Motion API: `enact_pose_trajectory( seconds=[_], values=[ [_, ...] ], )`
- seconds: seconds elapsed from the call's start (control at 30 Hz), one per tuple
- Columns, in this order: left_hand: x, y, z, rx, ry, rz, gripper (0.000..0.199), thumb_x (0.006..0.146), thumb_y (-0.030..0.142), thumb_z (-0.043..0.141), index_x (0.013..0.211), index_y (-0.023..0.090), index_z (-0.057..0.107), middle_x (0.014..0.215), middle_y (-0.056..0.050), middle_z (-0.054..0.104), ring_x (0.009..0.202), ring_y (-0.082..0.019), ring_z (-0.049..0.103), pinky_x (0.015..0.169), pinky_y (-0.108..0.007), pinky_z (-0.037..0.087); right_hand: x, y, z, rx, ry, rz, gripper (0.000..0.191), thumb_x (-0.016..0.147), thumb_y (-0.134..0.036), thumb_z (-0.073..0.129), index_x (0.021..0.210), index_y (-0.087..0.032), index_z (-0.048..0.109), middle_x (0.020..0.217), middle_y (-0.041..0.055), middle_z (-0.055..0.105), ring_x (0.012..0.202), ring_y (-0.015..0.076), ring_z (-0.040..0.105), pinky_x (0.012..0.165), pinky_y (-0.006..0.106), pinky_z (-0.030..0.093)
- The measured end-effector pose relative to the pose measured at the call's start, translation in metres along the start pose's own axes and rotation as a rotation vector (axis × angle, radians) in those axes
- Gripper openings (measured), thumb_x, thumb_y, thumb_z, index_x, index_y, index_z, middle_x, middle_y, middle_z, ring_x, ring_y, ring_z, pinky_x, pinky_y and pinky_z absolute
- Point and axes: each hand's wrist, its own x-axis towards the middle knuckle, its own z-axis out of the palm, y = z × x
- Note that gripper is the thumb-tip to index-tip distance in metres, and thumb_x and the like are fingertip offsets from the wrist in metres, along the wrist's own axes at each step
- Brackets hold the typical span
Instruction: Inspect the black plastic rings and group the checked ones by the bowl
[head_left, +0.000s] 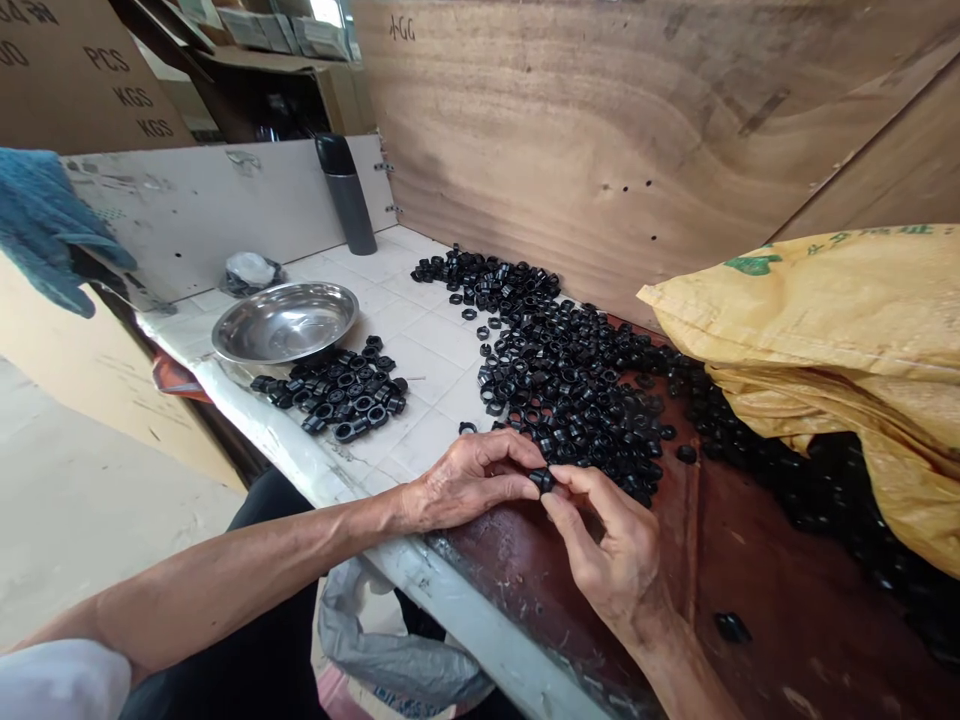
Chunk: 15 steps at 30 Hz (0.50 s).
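Observation:
Between my two hands is a small black plastic ring-shaped part [541, 480], pinched over the table's front edge. My left hand [476, 478] grips it from the left with thumb and fingertips. From the right, my right hand [611, 540] holds the same part between thumb and forefinger; whether it is one piece or two joined I cannot tell. Just beyond my fingers spreads a big pile of black rings [555, 370]. A smaller group of black parts [349, 395] lies to the left, some of them ring-shaped.
A steel bowl [285, 322] stands at the left, with a dark flask [349, 200] behind it. A yellow woven sack [825, 310] lies at the right above more black parts. A wooden panel [600, 120] closes the back. Below the edge hangs a grey bag [397, 650].

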Motion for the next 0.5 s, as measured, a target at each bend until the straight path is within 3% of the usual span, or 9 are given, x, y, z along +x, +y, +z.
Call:
enact_pose_trajectory(
  seconds=[0.2,0.3,0.4,0.5],
  values=[
    [0.001,0.0,-0.002,0.229,-0.055,0.185,0.018,0.092,0.027,0.072,0.106,0.016,0.07,0.107,-0.011,0.072,0.103,-0.021,0.07,0.093,-0.036,0.058,-0.005,0.004,0.006,0.077,-0.05,0.161,0.012,0.098,-0.03,0.06,0.103,-0.021,0.063,0.08,-0.0008,0.07,0.062,0.0129,0.071,0.062,0.023,0.055],
    [-0.001,0.005,-0.005,0.322,-0.124,0.247,0.015,0.093,0.023,0.069,0.107,0.015,0.068,0.108,-0.013,0.072,0.104,-0.021,0.069,0.092,-0.036,0.057,-0.002,-0.001,0.002,0.165,-0.196,0.34,0.012,0.097,-0.033,0.06,0.098,-0.021,0.062,0.074,-0.0021,0.069,0.058,0.0133,0.069,0.059,0.023,0.053],
    [-0.004,0.016,-0.01,0.382,-0.287,0.172,0.013,0.091,0.023,0.07,0.103,0.017,0.068,0.106,-0.011,0.072,0.093,-0.018,0.068,0.082,-0.03,0.056,0.002,-0.004,-0.005,0.126,-0.4,0.41,0.014,0.091,-0.032,0.065,0.082,-0.022,0.06,0.066,-0.0031,0.064,0.057,0.0144,0.063,0.052,0.023,0.046],
    [-0.01,0.024,-0.016,0.457,-0.397,0.071,0.022,0.085,0.034,0.078,0.081,0.016,0.066,0.082,-0.003,0.067,0.068,-0.011,0.059,0.061,-0.022,0.046,0.001,0.004,-0.006,-0.078,-0.456,0.342,0.017,0.086,-0.026,0.068,0.074,-0.024,0.056,0.063,-0.0034,0.061,0.059,0.0158,0.06,0.053,0.024,0.042]
  ],
)
